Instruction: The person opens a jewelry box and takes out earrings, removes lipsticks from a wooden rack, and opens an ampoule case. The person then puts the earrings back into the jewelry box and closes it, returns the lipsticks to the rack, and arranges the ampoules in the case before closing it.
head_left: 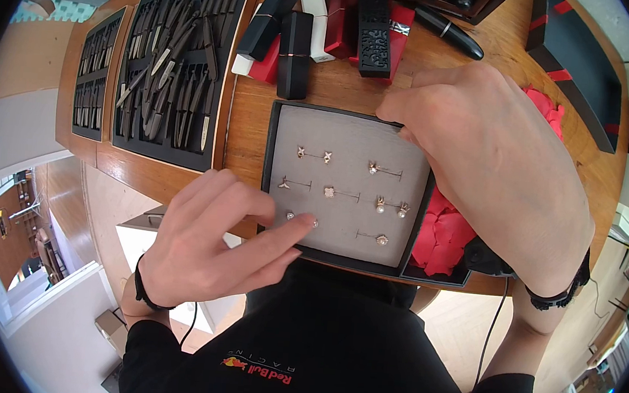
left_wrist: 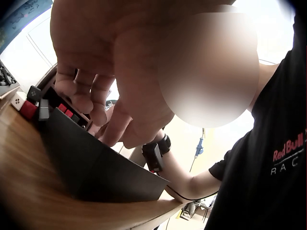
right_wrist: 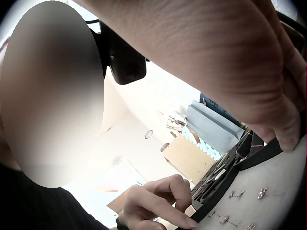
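Observation:
A black box [head_left: 270, 136] with a grey pad [head_left: 350, 136] bears several pairs or single pieces of small metal earrings, such as a square one [head_left: 329, 192] and a pearl one [head_left: 382, 240]. My left hand [head_left: 210, 240] reaches over the box's near left part, index fingertip at a small stud at lower left, other fingers loosely bent. At the far right corner, my right hand [head_left: 502, 145] grips the box's rim; its fingertips lie over the edge in the right wrist view, where the hand [right_wrist: 216, 52] is close up. The left wrist view shows the box's dark outer wall [left_wrist: 100, 167].
Trays of dark slim pieces [head_left: 168, 71] lie at the left. Small black, white and red boxes [head_left: 295, 52] stand beyond the box, near a black cylinder [head_left: 448, 32]. Red petal-like pieces [head_left: 442, 234] lie right of the pad; an upturned black lid [head_left: 579, 77] is at far right.

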Tool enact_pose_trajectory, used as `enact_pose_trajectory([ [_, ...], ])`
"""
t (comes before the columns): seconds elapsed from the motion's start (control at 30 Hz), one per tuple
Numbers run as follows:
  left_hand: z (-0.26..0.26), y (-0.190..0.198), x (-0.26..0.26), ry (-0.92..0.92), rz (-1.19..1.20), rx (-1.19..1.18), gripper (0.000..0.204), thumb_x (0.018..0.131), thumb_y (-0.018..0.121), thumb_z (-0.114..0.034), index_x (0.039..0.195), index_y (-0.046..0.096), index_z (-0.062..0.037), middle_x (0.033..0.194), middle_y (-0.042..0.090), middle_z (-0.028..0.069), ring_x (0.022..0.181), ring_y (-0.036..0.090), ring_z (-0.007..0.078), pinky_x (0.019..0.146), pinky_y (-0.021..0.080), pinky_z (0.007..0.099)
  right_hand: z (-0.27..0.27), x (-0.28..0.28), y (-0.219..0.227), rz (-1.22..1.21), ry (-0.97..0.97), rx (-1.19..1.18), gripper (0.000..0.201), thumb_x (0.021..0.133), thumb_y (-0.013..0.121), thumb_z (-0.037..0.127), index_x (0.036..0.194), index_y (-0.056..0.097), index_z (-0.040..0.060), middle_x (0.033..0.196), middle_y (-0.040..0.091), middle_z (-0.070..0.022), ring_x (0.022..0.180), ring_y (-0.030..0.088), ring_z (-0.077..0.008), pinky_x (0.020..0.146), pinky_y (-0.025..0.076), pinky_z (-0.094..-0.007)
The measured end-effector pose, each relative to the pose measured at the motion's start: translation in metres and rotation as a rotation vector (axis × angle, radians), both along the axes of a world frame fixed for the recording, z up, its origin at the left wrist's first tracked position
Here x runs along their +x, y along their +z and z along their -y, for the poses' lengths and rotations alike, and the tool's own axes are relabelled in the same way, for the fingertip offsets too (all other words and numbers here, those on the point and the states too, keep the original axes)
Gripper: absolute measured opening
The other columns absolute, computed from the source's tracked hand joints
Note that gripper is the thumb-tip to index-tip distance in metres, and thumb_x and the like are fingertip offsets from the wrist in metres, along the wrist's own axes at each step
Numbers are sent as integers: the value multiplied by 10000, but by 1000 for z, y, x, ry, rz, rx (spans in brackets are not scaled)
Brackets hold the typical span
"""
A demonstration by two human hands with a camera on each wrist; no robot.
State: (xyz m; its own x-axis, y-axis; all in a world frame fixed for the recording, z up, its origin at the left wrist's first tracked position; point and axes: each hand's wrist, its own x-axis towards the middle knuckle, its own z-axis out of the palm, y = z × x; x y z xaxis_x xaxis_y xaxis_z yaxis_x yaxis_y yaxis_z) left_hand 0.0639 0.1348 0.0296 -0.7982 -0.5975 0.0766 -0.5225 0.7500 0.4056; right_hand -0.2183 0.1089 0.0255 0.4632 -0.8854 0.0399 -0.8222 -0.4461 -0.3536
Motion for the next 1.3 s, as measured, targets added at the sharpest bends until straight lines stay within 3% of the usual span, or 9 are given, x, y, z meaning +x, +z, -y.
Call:
enact_pose_trajectory([
  [0.27, 6, 0, -4, -76, -19, -2, 385, 715, 864, -168, 1096, 857, -116, 919, 539, 35, 805, 554, 233, 672, 440, 367, 2, -7, -11, 131, 30, 4, 208, 775, 700, -111, 964, 738, -33, 919, 719, -183, 873, 715, -381, 771, 573, -443],
  [0.43, 34, 10, -18, 55, -187, 24, 351, 754, 853, -180, 1089, 844, -76, 932, 561, 59, 795, 562, 227, 678, 451, 359, 12, -15, -15, 212, 109, -54, 174, 818, 713, -85, 977, 745, -23, 923, 736, -178, 874, 721, -375, 745, 578, -435],
  [0.53, 63, -1, -39, 87, -269, 35, 327, 798, 836, -165, 1106, 821, -55, 949, 595, 86, 807, 596, 239, 687, 485, 364, 17, -25, -12, 220, 181, -27, 137, 858, 725, -56, 988, 752, -21, 912, 750, -173, 843, 725, -375, 729, 581, -423],
  [0.6, 72, -6, -49, 91, -309, 41, 315, 819, 829, -152, 1115, 807, -45, 959, 616, 100, 817, 620, 247, 694, 507, 368, 19, -32, -4, 359, 103, 156, 140, 878, 730, -44, 1014, 754, -26, 922, 766, -171, 825, 746, -360, 738, 586, -406],
  [0.8, 84, -14, -69, -154, -39, 55, 233, 814, 817, -75, 1034, 764, -18, 971, 664, 113, 848, 677, 302, 737, 556, 397, 28, -53, 7, 98, -80, 104, 137, 893, 733, -25, 1028, 756, -21, 932, 777, -173, 822, 776, -323, 735, 595, -393],
  [0.9, 85, -26, -70, -157, -135, 123, 236, 824, 787, -19, 1058, 754, -12, 959, 662, 109, 839, 672, 303, 739, 554, 405, 27, -56, -9, 219, -57, 95, 153, 888, 735, -19, 1041, 745, -10, 944, 770, -170, 835, 760, -341, 749, 590, -406],
  [0.97, 83, -28, -68, -140, -175, 180, 281, 824, 762, 37, 1101, 748, -10, 987, 663, 104, 855, 668, 304, 748, 553, 419, 32, -48, -7, 135, -27, 163, 176, 882, 737, -23, 1057, 731, -9, 946, 764, -167, 856, 751, -351, 760, 586, -420],
  [1.03, 83, -29, -66, -139, -186, 198, 287, 822, 764, 39, 1105, 749, -11, 998, 664, 105, 865, 668, 303, 750, 553, 421, 35, -43, -8, 99, 23, 287, 243, 862, 743, -34, 1096, 702, 13, 949, 736, -157, 912, 727, -378, 786, 573, -458],
  [1.3, 72, -32, -56, -223, -188, 235, 330, 767, 814, -8, 1093, 789, -50, 954, 663, 49, 819, 644, 264, 667, 503, 381, 26, -27, -4, 74, -23, 424, 212, 875, 771, 11, 1069, 705, 61, 964, 676, -121, 872, 717, -360, 741, 557, -457],
])
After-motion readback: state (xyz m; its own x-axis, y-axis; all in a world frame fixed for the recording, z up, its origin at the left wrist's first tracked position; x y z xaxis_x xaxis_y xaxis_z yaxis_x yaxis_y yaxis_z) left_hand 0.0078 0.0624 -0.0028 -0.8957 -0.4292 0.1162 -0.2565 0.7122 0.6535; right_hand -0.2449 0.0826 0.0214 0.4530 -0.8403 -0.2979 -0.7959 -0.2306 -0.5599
